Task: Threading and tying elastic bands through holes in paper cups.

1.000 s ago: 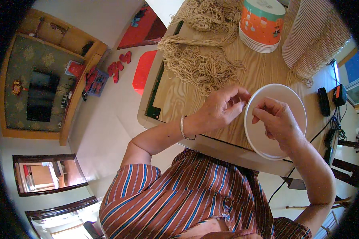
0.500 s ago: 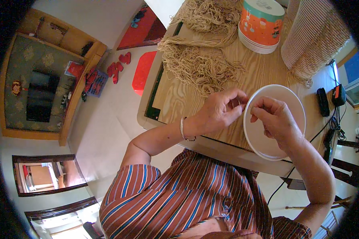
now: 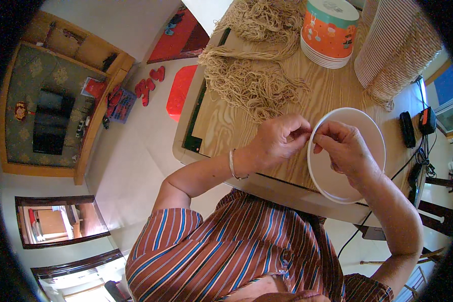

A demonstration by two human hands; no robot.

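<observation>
A white paper tub (image 3: 360, 178) lies tipped with its round mouth facing me near the table's front edge. At the outer left side of its rim is my left hand (image 3: 282, 141), thumb and fingertips pinched together. My right hand (image 3: 348, 153) reaches over the mouth, its thumb and forefinger closed by the inner side of the same rim. Whatever either pinch holds is too small to make out. Beyond my left hand, loose tan cord (image 3: 254, 85) lies in a tangled heap on the wood-grain table (image 3: 226, 133).
A short stack of orange and green paper tubs (image 3: 329, 35) stands upside down at the back. Right of it rises a tall stack of nested tubs (image 3: 387, 45) with cord draped over it. Black adapters (image 3: 407, 128) and cables lie at the right edge. A red stool (image 3: 180, 93) stands left.
My left fingers have drawn closer together into a tighter pinch. My right fingertips have shifted slightly left and up toward the rim. The tub has hardly moved.
</observation>
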